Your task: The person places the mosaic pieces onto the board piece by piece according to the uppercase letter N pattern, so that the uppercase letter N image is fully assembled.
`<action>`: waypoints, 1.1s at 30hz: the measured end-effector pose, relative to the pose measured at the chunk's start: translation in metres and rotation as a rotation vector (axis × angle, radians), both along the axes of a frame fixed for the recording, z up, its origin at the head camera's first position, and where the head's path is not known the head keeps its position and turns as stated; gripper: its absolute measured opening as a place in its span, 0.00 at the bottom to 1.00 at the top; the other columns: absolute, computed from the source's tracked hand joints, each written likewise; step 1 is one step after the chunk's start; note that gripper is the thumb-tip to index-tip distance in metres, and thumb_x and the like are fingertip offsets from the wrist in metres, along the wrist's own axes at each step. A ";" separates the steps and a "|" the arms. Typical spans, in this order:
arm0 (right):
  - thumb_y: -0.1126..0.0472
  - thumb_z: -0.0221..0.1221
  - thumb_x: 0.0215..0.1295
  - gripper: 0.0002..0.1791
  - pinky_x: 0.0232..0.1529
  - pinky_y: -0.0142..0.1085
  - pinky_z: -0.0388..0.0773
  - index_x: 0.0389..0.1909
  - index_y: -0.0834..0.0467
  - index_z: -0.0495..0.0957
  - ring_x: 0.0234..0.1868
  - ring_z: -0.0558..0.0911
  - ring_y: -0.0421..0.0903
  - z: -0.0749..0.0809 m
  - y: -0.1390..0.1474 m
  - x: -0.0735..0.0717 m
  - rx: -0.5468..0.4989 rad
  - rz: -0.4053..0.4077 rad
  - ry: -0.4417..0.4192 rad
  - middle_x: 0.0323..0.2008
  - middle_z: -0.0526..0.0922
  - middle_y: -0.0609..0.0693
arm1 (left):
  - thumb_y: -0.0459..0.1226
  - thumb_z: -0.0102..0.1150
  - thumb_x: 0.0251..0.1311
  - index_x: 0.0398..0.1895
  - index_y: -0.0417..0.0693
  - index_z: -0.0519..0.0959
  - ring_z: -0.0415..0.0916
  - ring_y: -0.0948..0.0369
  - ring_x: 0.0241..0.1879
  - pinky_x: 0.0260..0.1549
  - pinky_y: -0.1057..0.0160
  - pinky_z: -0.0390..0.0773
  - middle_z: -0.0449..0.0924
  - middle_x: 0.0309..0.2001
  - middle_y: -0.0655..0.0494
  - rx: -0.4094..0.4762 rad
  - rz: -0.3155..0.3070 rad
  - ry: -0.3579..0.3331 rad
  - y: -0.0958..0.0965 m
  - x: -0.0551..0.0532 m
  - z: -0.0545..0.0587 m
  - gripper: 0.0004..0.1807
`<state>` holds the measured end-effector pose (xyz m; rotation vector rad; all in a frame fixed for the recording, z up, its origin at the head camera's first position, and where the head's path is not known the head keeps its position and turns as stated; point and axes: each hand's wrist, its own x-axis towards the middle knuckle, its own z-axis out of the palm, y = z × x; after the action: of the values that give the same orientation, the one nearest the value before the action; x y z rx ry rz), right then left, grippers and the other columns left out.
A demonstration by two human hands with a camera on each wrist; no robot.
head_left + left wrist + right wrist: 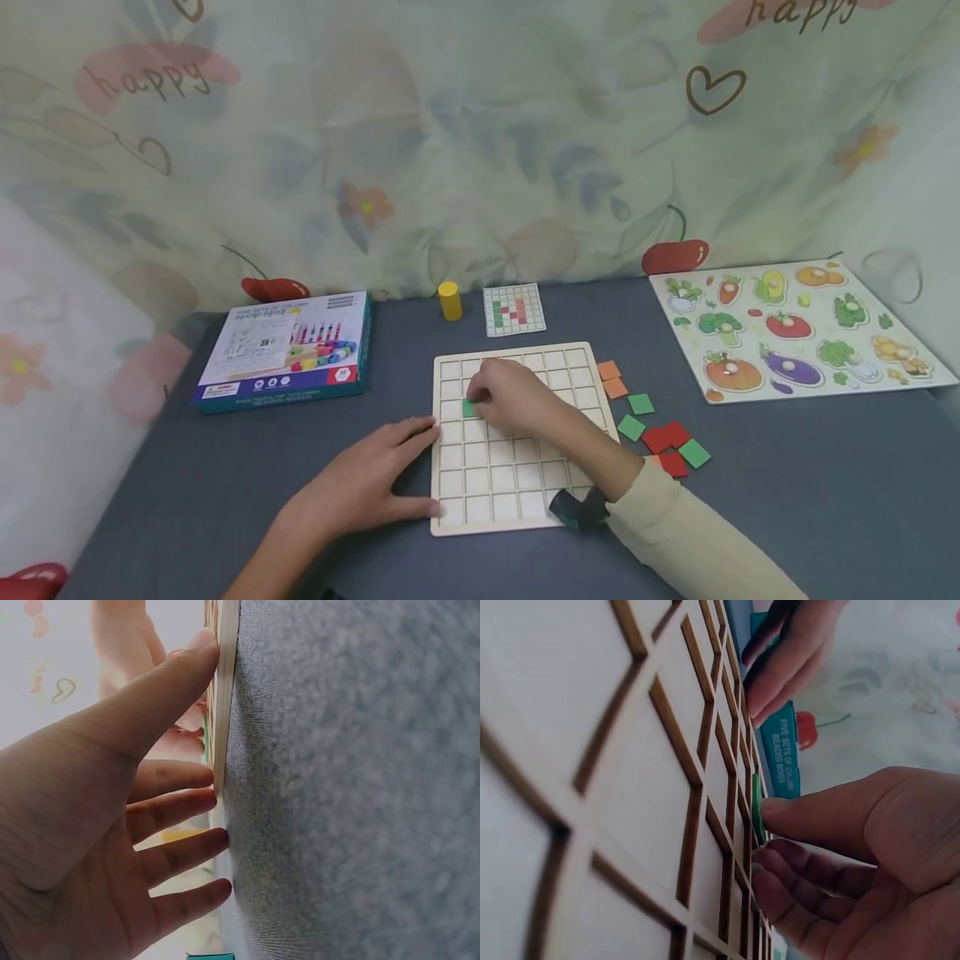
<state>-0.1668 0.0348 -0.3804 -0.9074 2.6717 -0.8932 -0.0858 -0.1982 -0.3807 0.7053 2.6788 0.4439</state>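
Note:
A light wooden grid board (453, 527) lies on the dark table. My right hand (517, 396) is over its upper left part, fingers curled, with a small green square tile (468, 408) at the fingertips. In the right wrist view, the thumb of the right hand (900, 847) meets the green tile (757, 806), which tilts at the grid; the other fingers are bent close below it. My left hand (367, 479) rests along the board's left edge, fingers spread. Seen from the left wrist, the left hand's thumb (176, 671) and fingertips touch the board's side (225, 697).
Loose green tiles (641, 404), red tiles (663, 437) and orange tiles (611, 379) lie right of the board. Behind it are a pattern card (491, 325) and a yellow cylinder (450, 302). A boxed bead set (285, 354) sits left, a vegetable puzzle board (802, 333) right.

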 end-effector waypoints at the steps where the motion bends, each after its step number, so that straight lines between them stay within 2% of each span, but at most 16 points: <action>1: 0.71 0.64 0.62 0.06 0.43 0.40 0.78 0.37 0.61 0.88 0.37 0.78 0.44 0.001 0.000 0.002 0.009 0.009 0.009 0.33 0.80 0.47 | 0.70 0.62 0.52 0.76 0.51 0.65 0.61 0.50 0.70 0.63 0.43 0.67 0.62 0.74 0.53 -0.001 0.002 0.003 0.000 0.000 0.000 0.53; 5: 0.73 0.63 0.61 0.09 0.45 0.42 0.79 0.39 0.61 0.88 0.40 0.79 0.46 0.004 0.004 0.010 0.021 0.038 0.043 0.36 0.81 0.49 | 0.70 0.63 0.51 0.75 0.50 0.66 0.63 0.50 0.68 0.62 0.43 0.69 0.64 0.73 0.53 0.002 0.011 0.005 0.000 0.000 0.000 0.53; 10: 0.72 0.64 0.61 0.09 0.41 0.39 0.77 0.38 0.58 0.88 0.38 0.78 0.44 0.009 0.020 0.021 0.029 -0.002 0.059 0.36 0.80 0.47 | 0.71 0.62 0.49 0.74 0.51 0.67 0.64 0.50 0.68 0.61 0.43 0.70 0.65 0.72 0.52 -0.007 0.024 -0.001 0.001 0.001 0.000 0.53; 15: 0.72 0.65 0.59 0.09 0.37 0.36 0.76 0.38 0.59 0.88 0.34 0.77 0.41 0.013 0.055 0.031 0.020 -0.037 0.108 0.35 0.81 0.46 | 0.72 0.62 0.48 0.75 0.50 0.67 0.64 0.51 0.68 0.61 0.44 0.70 0.66 0.71 0.51 -0.027 0.044 -0.021 0.002 0.002 0.000 0.55; 19: 0.72 0.65 0.58 0.08 0.35 0.37 0.76 0.35 0.57 0.87 0.32 0.76 0.39 0.012 0.090 0.040 0.026 -0.084 0.122 0.32 0.80 0.43 | 0.72 0.62 0.48 0.75 0.48 0.66 0.63 0.50 0.69 0.62 0.43 0.69 0.65 0.71 0.51 -0.036 0.048 -0.032 0.001 0.004 -0.001 0.56; 23: 0.69 0.67 0.57 0.06 0.33 0.39 0.73 0.32 0.53 0.85 0.30 0.74 0.39 0.012 0.123 0.047 0.078 -0.145 0.089 0.27 0.77 0.39 | 0.72 0.62 0.48 0.75 0.49 0.65 0.63 0.50 0.69 0.62 0.43 0.68 0.65 0.72 0.50 -0.039 0.050 -0.036 0.001 0.004 -0.001 0.56; 26: 0.63 0.71 0.56 0.06 0.31 0.39 0.72 0.33 0.53 0.84 0.29 0.72 0.40 0.014 0.143 0.050 0.144 -0.191 0.044 0.26 0.74 0.40 | 0.72 0.62 0.48 0.76 0.49 0.65 0.63 0.50 0.69 0.63 0.43 0.68 0.65 0.72 0.51 -0.043 0.050 -0.033 0.001 0.003 0.000 0.56; 30: 0.56 0.75 0.54 0.11 0.28 0.38 0.69 0.32 0.54 0.83 0.27 0.71 0.41 0.014 0.159 0.053 0.216 -0.245 0.013 0.25 0.72 0.42 | 0.72 0.61 0.48 0.76 0.50 0.64 0.63 0.50 0.70 0.63 0.43 0.68 0.65 0.72 0.51 -0.051 0.049 -0.023 0.002 0.002 0.001 0.56; 33: 0.55 0.75 0.53 0.10 0.27 0.38 0.68 0.30 0.54 0.83 0.26 0.70 0.41 0.013 0.162 0.054 0.231 -0.263 0.010 0.24 0.72 0.43 | 0.72 0.61 0.48 0.76 0.51 0.64 0.63 0.49 0.70 0.63 0.43 0.68 0.65 0.72 0.51 -0.048 0.049 -0.016 0.003 0.001 0.002 0.56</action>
<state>-0.1132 0.1970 -0.3675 -0.5202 2.8711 -0.6066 -0.0844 -0.1950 -0.3784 0.6213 2.6869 0.3952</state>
